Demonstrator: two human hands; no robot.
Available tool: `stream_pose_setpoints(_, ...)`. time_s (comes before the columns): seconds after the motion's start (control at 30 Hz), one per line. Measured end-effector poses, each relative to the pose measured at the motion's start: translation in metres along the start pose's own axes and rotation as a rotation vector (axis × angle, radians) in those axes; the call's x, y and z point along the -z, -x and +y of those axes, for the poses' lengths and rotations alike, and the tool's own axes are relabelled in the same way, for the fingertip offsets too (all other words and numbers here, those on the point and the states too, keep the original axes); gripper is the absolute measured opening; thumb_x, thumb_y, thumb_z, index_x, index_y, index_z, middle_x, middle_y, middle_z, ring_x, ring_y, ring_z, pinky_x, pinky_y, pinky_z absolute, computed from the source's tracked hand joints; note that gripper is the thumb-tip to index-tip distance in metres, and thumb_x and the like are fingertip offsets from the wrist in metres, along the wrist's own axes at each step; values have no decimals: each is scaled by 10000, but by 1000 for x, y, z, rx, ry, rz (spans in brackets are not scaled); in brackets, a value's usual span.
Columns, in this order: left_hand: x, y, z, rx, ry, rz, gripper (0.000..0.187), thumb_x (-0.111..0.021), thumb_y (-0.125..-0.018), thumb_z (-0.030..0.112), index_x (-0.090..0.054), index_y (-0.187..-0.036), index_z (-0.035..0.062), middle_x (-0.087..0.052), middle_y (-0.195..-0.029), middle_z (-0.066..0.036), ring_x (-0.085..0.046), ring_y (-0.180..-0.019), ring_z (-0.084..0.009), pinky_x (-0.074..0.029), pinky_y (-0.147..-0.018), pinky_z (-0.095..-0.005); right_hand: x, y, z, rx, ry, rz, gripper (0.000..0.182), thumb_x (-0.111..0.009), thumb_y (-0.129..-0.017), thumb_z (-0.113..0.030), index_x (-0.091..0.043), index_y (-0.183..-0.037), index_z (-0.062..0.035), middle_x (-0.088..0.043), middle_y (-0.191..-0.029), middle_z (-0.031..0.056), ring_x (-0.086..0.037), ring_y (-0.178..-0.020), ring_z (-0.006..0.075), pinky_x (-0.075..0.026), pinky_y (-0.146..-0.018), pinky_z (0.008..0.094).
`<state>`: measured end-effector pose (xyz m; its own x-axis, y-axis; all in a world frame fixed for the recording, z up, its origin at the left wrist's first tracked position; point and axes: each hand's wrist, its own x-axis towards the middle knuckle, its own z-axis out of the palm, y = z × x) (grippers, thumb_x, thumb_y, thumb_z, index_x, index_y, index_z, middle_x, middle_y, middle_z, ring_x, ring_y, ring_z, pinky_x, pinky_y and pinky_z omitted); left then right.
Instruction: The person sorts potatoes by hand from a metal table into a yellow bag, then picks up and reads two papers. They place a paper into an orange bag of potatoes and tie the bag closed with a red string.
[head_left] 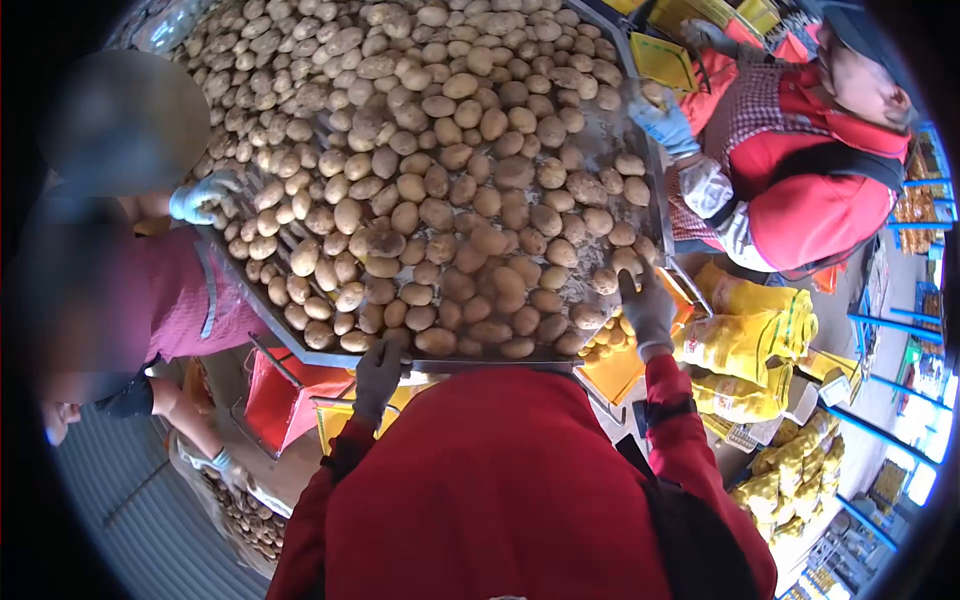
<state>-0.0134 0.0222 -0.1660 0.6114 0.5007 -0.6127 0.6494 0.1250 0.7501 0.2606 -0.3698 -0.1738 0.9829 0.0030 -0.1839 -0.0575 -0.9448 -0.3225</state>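
Potatoes [440, 215] cover a large metal sorting table [490, 366] in front of me. My left hand [380, 376], in a dark grey glove, rests at the table's near rim, fingers loosely extended beside the closest potatoes and holding nothing that I can see. At the near right corner is my right hand [650, 308], also gloved. Its fingers are apart and reach over the rim by a few potatoes [626, 258]; no potato shows in its grasp. Below that hand, more potatoes [606, 342] sit in an orange-yellow chute [612, 375].
A co-worker's gloved hand [205, 198] reaches in at left; another's blue glove [662, 122] is over the right edge. Red chute [290, 395] hangs lower left, near a sack of potatoes [245, 515]. Yellow sacks [745, 340] stand at right.
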Motion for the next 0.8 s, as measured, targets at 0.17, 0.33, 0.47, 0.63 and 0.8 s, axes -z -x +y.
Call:
stream_pose_setpoints(0.17,-12,-3,28,-61,-225,3,339,-605,-1029,349,-700,-1062,26,-704,-768,-53,-657,-645,-121,-525,-600,-293,-34,-62,-45,-112,60,-136,851,-646,-874,-590,-368,-1436,-14,-682,-1117,359,-672,-1079,496,-518,-935,563)
stream_pose_setpoints(0.33,-7,-13,-1,-93,5,-111,311,-587,-1049,307,-684,-1118,19,-696,-835,-36,-647,-709,-112,-532,-643,-279,-6,-75,-47,-37,223,-287,764,-599,-904,-610,-495,-1390,-30,-700,-1185,285,-664,-1159,442,-513,-984,510)
stream_pose_setpoints(0.47,-7,4,8,-106,87,-40,311,-590,-1049,303,-683,-1169,31,-696,-888,-23,-644,-774,-98,-532,-697,-277,-3,-43,-61,82,143,-321,731,-560,-919,-630,-520,-1387,-70,-681,-1214,293,-648,-1180,438,-502,-991,510)
stream_pose_setpoints(0.63,-4,6,3,-103,111,-53,292,-589,-1051,265,-680,-1232,53,-697,-927,-10,-653,-856,-99,-537,-759,-271,-28,-41,-73,121,157,-313,607,-609,-917,-500,-518,-1321,-56,-627,-1293,250,-614,-1169,462,-491,-973,518)
stream_pose_setpoints(0.8,3,9,-2,2,245,-73,341,-588,-1063,297,-652,-1247,18,-695,-954,-35,-654,-792,-96,-552,-702,-259,-17,4,-110,652,75,29,417,-661,-908,-276,-601,-1277,-92,-585,-1331,197,-572,-1219,392,-479,-986,504)
